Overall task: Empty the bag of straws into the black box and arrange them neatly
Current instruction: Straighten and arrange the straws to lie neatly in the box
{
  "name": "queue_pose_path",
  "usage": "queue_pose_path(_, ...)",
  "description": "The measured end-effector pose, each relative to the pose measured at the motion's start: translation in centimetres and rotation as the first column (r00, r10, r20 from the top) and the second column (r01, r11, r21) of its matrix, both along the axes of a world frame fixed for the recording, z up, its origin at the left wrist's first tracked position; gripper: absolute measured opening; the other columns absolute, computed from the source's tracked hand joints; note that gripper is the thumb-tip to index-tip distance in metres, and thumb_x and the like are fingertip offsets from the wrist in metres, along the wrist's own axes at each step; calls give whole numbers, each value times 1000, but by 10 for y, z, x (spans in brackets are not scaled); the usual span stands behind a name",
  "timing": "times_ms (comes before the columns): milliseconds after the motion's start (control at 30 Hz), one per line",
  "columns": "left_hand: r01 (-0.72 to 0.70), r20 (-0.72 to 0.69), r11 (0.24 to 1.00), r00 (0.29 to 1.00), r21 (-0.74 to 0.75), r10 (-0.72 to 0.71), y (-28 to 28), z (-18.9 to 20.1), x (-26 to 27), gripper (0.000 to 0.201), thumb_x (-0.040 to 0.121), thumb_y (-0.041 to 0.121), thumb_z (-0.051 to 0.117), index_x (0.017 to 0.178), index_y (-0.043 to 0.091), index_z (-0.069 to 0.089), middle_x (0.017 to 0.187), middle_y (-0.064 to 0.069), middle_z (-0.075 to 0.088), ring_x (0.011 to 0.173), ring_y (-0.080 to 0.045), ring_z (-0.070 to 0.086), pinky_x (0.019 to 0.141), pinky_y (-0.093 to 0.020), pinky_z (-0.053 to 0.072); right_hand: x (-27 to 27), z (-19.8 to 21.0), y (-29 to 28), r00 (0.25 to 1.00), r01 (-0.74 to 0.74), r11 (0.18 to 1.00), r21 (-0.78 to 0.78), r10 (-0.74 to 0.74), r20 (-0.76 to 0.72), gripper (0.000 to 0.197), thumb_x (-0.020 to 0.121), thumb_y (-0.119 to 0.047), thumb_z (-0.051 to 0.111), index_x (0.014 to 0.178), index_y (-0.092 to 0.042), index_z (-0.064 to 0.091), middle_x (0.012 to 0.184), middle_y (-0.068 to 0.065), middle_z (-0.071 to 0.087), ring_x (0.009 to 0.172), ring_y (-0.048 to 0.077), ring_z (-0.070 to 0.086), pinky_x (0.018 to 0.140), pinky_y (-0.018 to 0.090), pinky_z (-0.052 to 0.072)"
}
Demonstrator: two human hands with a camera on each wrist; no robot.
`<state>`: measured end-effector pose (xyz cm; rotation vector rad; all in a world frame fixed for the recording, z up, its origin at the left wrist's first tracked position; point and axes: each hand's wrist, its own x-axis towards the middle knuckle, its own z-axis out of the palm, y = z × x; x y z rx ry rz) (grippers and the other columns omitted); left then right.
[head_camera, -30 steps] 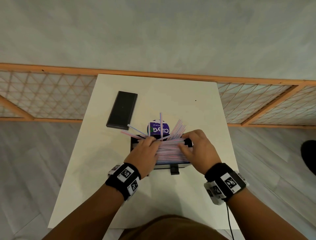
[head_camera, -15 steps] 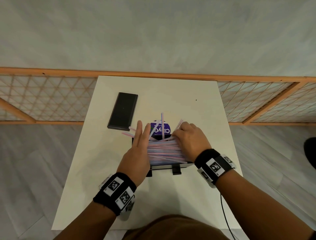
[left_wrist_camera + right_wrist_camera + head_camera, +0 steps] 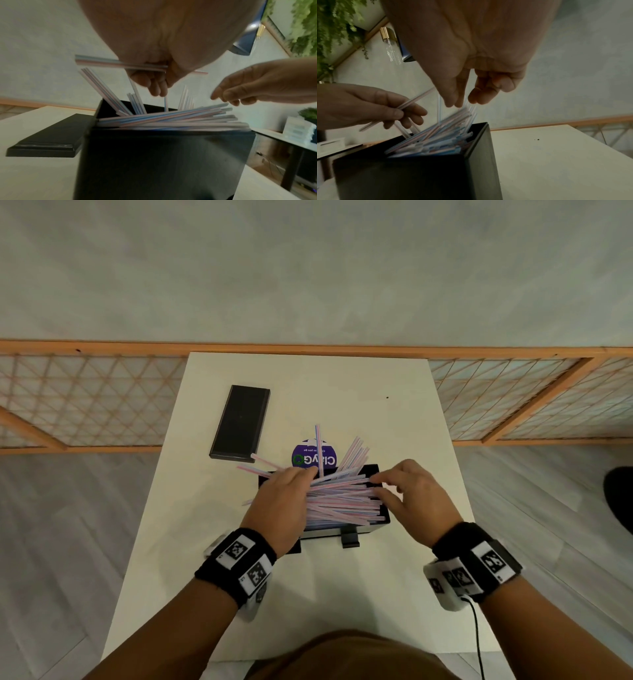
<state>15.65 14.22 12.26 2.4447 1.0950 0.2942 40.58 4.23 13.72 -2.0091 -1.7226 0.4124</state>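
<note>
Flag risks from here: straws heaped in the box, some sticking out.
1. The pink-and-blue striped plastic straws are heaped above the rim of the open black box; a push may spill some onto the white table.
2. The left hand pinches a straw; lifting it may drag others out.

The white bench (image 3: 394,594) carries the black box (image 3: 383,529) of straws (image 3: 342,501), a flat black lid (image 3: 239,422) beside it, and a purple-labelled bag (image 3: 313,458) just behind.

Black box (image 3: 383,474): open-topped, rectangular, upright near the middle of the white table. Straws (image 3: 342,501): thin, pink, blue and white striped; most lie heaped crosswise over the box's top, several stand tilted at its far side, ends jutting past the rim.
</note>
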Motion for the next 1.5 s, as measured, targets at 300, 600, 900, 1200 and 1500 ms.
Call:
queue_pose_path(300,112,-67,990,991,-91,-118,-10,-23,10,70,98,59,50,155,21,36,151,2,47,138,-18,41,119,-36,32,-1,3,60,955,163,967,-196,-204,-214,54,94,-58,60,141,-33,52,117,-2,56,95,11,60,84,28,43)
queue_pose_path(600,102,-51,993,993,-56,-105,-13,-37,5,54,105,29,49,157,27,34,153,6,49,139,-14,43,119,-27,30,-17,-17,97,938,91,968,-236,-162,-305,18,89,-44,67,94,-27,65,80,0,69,74,20,66,70,32,53)
queue_pose_path(900,108,-80,992,990,-72,-114,-5,-40,9,52,106,34,47,157,32,34,153,9,48,139,-15,39,117,-25,27,-10,-21,85,898,166,958,-234,-245,-366,23,87,-39,71,78,-19,61,73,9,67,68,26,64,66,38,54)
queue_pose_path(1200,99,-72,991,992,-85,-106,-2,-47,4,48,104,35,49,152,36,42,148,13,52,133,-16,46,114,-32,39,16,27,66,883,252,941,-224,-318,-346,14,95,-22,67,93,-9,61,77,11,71,57,19,69,52,23,55)
queue_pose_path(1500,-110,33,952,992,-285,125,-2,-43,-7,52,99,30,59,148,27,42,141,4,54,128,-13,51,111,-35,46,43,76,34,652,259,945,-199,-323,-686,10,92,-11,73,91,-4,65,69,14,65,58,24,63,59,32,57)
